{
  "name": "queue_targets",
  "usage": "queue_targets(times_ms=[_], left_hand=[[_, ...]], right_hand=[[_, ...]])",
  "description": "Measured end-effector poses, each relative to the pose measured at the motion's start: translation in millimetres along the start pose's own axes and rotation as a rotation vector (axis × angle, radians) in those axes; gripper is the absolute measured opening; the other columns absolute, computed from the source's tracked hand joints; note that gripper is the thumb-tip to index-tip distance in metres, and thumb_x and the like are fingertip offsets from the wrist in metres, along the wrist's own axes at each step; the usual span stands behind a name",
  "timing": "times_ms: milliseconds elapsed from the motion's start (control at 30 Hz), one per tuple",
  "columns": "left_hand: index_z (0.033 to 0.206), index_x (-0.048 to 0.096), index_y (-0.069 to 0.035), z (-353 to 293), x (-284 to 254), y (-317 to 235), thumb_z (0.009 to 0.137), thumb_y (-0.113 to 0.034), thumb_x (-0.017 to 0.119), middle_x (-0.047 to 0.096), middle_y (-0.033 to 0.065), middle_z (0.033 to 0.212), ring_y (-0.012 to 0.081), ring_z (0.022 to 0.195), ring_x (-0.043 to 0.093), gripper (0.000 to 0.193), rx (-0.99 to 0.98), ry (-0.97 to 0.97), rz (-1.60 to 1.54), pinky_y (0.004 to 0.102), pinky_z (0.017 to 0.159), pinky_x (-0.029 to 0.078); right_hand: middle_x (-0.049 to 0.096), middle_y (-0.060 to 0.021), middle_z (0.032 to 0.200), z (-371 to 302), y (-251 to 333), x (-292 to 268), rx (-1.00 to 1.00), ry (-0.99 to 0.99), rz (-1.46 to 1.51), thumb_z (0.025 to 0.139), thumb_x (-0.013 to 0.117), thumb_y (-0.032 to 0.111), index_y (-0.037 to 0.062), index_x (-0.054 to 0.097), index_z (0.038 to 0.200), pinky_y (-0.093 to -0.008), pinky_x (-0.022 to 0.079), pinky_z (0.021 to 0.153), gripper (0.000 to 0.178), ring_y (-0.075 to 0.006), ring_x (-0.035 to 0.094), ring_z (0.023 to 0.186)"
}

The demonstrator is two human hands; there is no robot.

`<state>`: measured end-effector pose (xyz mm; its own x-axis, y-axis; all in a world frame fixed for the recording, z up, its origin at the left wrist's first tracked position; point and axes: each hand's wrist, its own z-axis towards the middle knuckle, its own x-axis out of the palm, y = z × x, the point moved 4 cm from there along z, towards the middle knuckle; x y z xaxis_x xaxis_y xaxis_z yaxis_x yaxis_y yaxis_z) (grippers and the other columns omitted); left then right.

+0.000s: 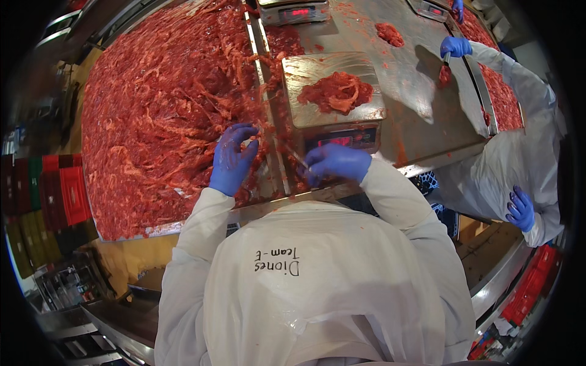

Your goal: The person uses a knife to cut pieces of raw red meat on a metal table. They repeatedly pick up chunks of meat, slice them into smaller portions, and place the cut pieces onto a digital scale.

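Note:
My left hand (232, 160), in a blue glove smeared with meat, is over the right edge of a large heap of raw red meat pieces (165, 110). Its fingers are apart and I see nothing held in them. My right hand (337, 163), also gloved in blue, is closed around a slim metal tool (297, 160) that points toward the metal divider (268, 97). The tool's kind is hard to make out. Just beyond that hand stands a steel scale (332, 128) with a red-lit display. A clump of pale-streaked raw meat (337, 93) lies on its plate.
A steel table (397, 91) extends right, with a small meat clump (389, 35) on it. A second scale (294, 12) stands at the back. At right, a co-worker's gloved hand (455, 47) holds a tool with meat at its end. Red crates (74, 189) are stacked left.

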<state>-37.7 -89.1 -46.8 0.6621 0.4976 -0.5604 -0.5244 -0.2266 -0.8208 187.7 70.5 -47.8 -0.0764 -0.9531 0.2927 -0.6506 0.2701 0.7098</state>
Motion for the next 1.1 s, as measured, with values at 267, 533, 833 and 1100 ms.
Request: queue_targets(times_ms=[267, 533, 833, 1100], left_hand=[[0.117, 0.073, -0.005, 12, -3, -1, 0.089, -0.013, 0.074, 0.067, 0.018, 0.13, 0.0328, 0.12, 0.065, 0.029, 0.034, 0.01, 0.145, 0.0394, 0.102, 0.052], [0.152, 0.053, -0.006, -60, -241, 219, 0.085, -0.055, 0.079, 0.052, 0.0319, 0.151, 0.0443, 0.144, 0.045, 0.087, -0.771, -0.237, 0.587, 0.0492, 0.119, 0.039], [0.12, 0.064, -0.003, -68, -17, 57, 0.086, -0.024, 0.076, 0.062, 0.0281, 0.117, 0.0477, 0.117, 0.059, 0.041, -0.378, 0.124, 0.365, 0.0531, 0.098, 0.05], [0.101, 0.067, -0.004, 56, -26, -75, 0.085, -0.008, 0.068, 0.064, 0.0223, 0.105, 0.0445, 0.102, 0.063, 0.016, 0.085, 0.145, 0.376, 0.0493, 0.086, 0.053]], right_hand=[[0.059, -0.0237, 0.14, 38, 71, 18, -0.834, -0.62, -0.915, 0.096, 0.071, 0.041, 0.0073, 0.056, 0.143, -0.0486, 0.048, 0.109, 0.06, -0.0426, 0.06, 0.124], [0.057, -0.025, 0.15, -55, 30, -174, -0.464, -1.351, -0.309, 0.098, 0.071, 0.04, -0.0052, 0.047, 0.151, -0.0425, 0.041, 0.117, 0.074, -0.0367, 0.055, 0.14], [0.07, -0.0189, 0.126, -57, -75, -17, -0.663, -0.978, -0.74, 0.088, 0.082, 0.027, 0.0052, 0.061, 0.141, -0.0459, 0.055, 0.097, 0.062, -0.036, 0.069, 0.114], [0.071, -0.0227, 0.119, -37, -97, -20, -0.396, -0.897, -0.85, 0.089, 0.079, 0.045, 0.0016, 0.061, 0.138, -0.0488, 0.054, 0.095, 0.067, -0.0398, 0.068, 0.11]])
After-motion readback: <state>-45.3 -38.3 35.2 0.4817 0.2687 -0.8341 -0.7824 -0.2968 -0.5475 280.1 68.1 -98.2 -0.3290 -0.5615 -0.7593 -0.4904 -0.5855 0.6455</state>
